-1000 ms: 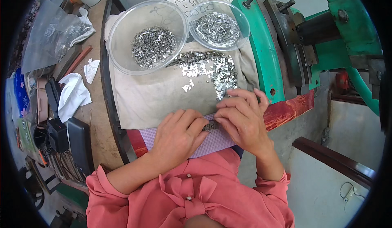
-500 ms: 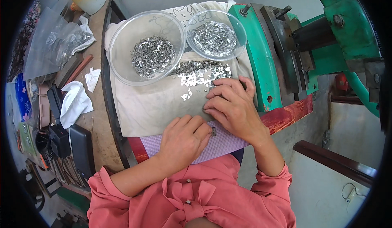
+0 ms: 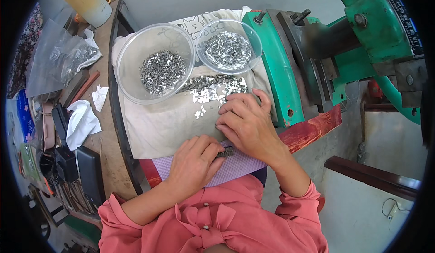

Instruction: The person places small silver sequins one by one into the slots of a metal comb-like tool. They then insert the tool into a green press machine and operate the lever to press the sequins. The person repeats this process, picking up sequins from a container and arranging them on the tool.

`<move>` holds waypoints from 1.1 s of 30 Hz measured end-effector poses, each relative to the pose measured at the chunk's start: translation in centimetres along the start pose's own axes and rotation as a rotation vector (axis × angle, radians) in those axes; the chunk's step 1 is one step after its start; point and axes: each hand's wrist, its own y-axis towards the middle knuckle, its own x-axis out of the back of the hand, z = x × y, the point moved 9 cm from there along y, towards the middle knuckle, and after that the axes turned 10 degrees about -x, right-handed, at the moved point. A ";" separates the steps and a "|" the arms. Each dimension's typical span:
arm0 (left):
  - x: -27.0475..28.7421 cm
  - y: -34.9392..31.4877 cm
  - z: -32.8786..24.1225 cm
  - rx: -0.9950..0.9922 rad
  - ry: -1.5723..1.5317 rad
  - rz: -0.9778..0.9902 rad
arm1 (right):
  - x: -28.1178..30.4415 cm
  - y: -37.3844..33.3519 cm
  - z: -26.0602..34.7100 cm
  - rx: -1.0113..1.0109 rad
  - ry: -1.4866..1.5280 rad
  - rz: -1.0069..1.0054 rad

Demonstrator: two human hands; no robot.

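My left hand is closed over the front of the work surface. Between its thumb and fingers is a short ridged row of small dark metal pieces, one end sticking out to the right. My right hand rests on the beige cloth, fingers bent, thumb and forefinger tips close together. What lies between those tips is hidden. Just beyond it spreads a loose pile of small flat metal pieces, some shiny, some dark. A purple textured mat lies under my left hand.
A large clear tub and a smaller clear tub, both holding small metal parts, stand behind the pile. On the right is a green machine with bolts. The left bench carries black cases, tissues and plastic bags.
More of the ridged row of metal pieces now shows out of my left hand. My right hand stays beside the loose pile, fingers still bent. The whole view has shifted slightly.
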 end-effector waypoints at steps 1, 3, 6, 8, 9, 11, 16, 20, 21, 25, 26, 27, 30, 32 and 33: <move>-0.1 0.2 -0.1 -0.007 0.016 0.004 | -0.1 0.0 -0.1 -0.009 0.001 -0.002; -0.2 0.4 -0.3 -0.019 0.049 0.011 | 0.0 0.0 -0.1 -0.002 0.011 -0.004; -0.4 0.5 -0.6 -0.059 0.081 0.013 | 0.7 -0.5 -0.1 0.003 0.029 0.000; -0.3 0.4 -0.7 -0.071 0.067 0.000 | 1.6 -1.5 -0.2 -0.010 0.050 0.009; -0.3 0.3 -0.7 -0.076 0.061 -0.005 | 1.7 -2.1 -0.2 -0.016 0.062 0.027; 0.2 0.1 -0.5 -0.036 0.038 -0.016 | 1.8 -3.5 0.0 -0.025 0.086 0.066; 1.3 -0.8 0.3 0.024 0.067 0.011 | 1.2 -5.2 0.5 -0.031 0.037 0.093; 1.9 -1.6 0.6 0.044 0.086 0.009 | 1.3 -5.4 1.1 -0.015 -0.046 0.038; 2.0 -1.7 0.7 0.052 0.090 0.005 | 1.3 -5.4 1.3 -0.010 -0.071 0.022; 2.2 -2.2 0.8 0.063 0.082 -0.013 | 1.8 -5.6 1.7 -0.008 -0.088 0.006; 2.3 -2.3 0.9 0.065 0.081 -0.020 | 1.8 -5.6 1.9 -0.003 -0.080 -0.006; 2.4 -2.4 0.9 0.067 0.080 -0.024 | 1.7 -5.6 2.1 -0.001 -0.071 -0.017; 2.5 -2.0 0.7 0.070 0.090 -0.009 | 1.1 -5.6 3.0 0.031 -0.070 -0.010; 2.4 -2.2 0.7 0.059 0.093 -0.017 | 0.4 -5.5 3.4 0.058 -0.098 0.009; 2.3 -2.3 0.8 0.054 0.096 -0.020 | 0.1 -5.4 3.5 0.071 -0.120 0.017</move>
